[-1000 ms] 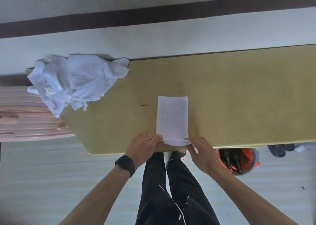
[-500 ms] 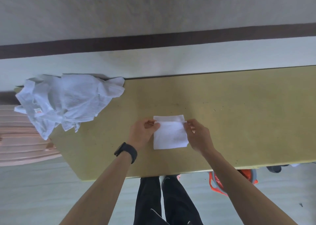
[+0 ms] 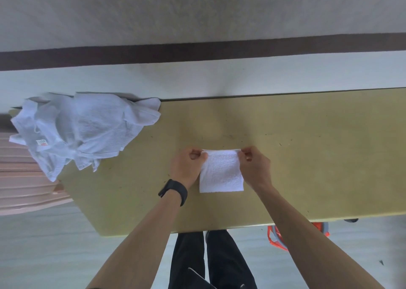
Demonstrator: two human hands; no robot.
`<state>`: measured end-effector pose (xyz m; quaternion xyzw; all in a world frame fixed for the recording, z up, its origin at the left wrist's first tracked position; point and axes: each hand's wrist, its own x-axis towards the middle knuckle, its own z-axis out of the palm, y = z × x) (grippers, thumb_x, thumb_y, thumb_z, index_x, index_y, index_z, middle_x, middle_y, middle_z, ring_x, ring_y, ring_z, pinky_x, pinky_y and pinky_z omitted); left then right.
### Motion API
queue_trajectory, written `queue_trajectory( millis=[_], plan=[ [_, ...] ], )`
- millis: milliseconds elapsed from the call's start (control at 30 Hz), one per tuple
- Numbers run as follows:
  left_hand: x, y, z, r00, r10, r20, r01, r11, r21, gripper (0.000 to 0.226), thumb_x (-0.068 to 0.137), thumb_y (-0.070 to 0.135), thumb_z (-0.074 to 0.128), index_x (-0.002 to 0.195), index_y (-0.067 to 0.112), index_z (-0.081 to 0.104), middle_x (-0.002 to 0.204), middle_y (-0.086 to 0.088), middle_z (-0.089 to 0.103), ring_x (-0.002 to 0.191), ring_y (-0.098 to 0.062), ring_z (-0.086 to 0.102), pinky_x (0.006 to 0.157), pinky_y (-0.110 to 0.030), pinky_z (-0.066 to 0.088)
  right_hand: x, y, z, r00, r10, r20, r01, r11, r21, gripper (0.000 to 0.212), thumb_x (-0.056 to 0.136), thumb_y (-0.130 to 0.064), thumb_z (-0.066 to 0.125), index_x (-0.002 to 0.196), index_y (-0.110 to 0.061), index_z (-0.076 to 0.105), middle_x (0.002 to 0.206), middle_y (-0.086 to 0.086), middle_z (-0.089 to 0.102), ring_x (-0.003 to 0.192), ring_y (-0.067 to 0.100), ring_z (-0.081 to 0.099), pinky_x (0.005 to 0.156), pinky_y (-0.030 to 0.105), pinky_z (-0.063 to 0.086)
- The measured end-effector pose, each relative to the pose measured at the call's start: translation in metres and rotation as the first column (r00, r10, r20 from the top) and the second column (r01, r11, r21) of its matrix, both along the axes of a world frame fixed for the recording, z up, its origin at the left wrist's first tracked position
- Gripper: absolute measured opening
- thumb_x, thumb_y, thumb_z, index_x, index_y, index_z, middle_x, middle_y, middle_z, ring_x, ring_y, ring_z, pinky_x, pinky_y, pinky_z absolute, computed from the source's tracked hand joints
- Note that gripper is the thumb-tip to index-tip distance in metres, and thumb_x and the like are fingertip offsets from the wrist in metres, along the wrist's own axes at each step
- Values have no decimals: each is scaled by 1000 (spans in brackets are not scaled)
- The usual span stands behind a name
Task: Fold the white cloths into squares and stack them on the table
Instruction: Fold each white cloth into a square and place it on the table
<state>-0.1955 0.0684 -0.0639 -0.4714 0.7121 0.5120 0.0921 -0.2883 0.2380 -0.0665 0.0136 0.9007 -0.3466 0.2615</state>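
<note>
A small white cloth (image 3: 220,172), folded to a near square, lies on the yellow table (image 3: 307,157) in front of me. My left hand (image 3: 187,166) pinches its far left corner, fingers curled. My right hand (image 3: 253,166) pinches its far right corner the same way. Both hands hold the top layer's far edge level with the layer beneath. A heap of unfolded white cloths (image 3: 81,130) sits on the table's far left corner, partly hanging over the edge.
A pink slatted chair (image 3: 22,185) stands beyond the table's left end. An orange and grey bag (image 3: 278,238) lies on the floor under the near edge to my right. My legs are against the near edge. The wall runs behind the table.
Both hands carried the cloth's near edge away from me and folded the long strip in half; they now hold it at the far edge. My view shifted so the table sits lower.
</note>
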Motion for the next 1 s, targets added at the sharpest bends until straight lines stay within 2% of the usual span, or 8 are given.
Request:
queue_trajectory(
  millis=[233,500,567,633,700,833,900,1000],
  plan=[
    [-8,0,-3,998,-52,-26,51,997,-53,19,92,34,62,107,25,69,91,16,68,84,-2,61,67,-14,42,-5,-2,-4,1000,0,-9,1,1000,22,11,96,-29,56,99,-24,65,85,-14,65,81,5,60,73,25,44],
    [-10,0,-9,963,-238,128,266,919,-290,19,93,39,54,107,29,63,103,4,62,88,-15,58,71,-28,44,-1,-5,-8,999,10,-49,-9,999,36,19,97,-41,55,98,-23,61,90,-14,64,86,10,61,83,37,53],
    [-4,3,-8,917,-374,141,394,783,-481,27,94,38,56,118,25,59,112,-1,63,97,-22,58,77,-32,47,10,2,-8,986,53,-157,-48,998,39,21,96,-41,56,105,-22,60,100,-9,61,93,15,60,86,37,50],
    [7,9,-11,818,-563,120,469,530,-707,36,90,36,61,123,22,57,125,-5,60,106,-28,58,88,-39,47,30,12,-8,923,194,-332,-166,980,109,26,96,-39,56,115,-21,60,114,-3,58,104,20,55,87,36,47],
    [18,14,-21,680,-725,113,520,369,-770,44,90,38,59,131,21,56,142,-7,49,124,-30,51,103,-47,41,51,20,-13,812,382,-440,-307,922,235,33,96,-39,52,123,-23,61,131,-2,56,116,23,51,87,38,46],
    [35,13,-41,581,-773,255,713,333,-617,60,98,54,37,154,37,25,164,1,15,149,-26,17,118,-55,16,76,35,-35,700,626,-344,-493,772,401,57,100,-39,42,154,-23,33,165,0,20,150,23,22,114,45,26],
    [36,8,-45,581,-762,287,748,360,-558,62,99,60,29,155,44,8,166,8,2,150,-26,13,119,-56,4,79,39,-41,705,656,-269,-521,736,432,61,103,-41,32,159,-25,12,167,-4,1,154,20,5,120,49,14],
    [36,6,-44,539,-782,313,783,329,-528,62,99,61,23,154,46,-2,164,12,-12,151,-27,9,119,-54,-5,79,39,-41,711,673,-201,-553,713,431,61,104,-43,22,159,-25,2,167,-5,-7,154,19,-4,121,52,7]
  ],
)
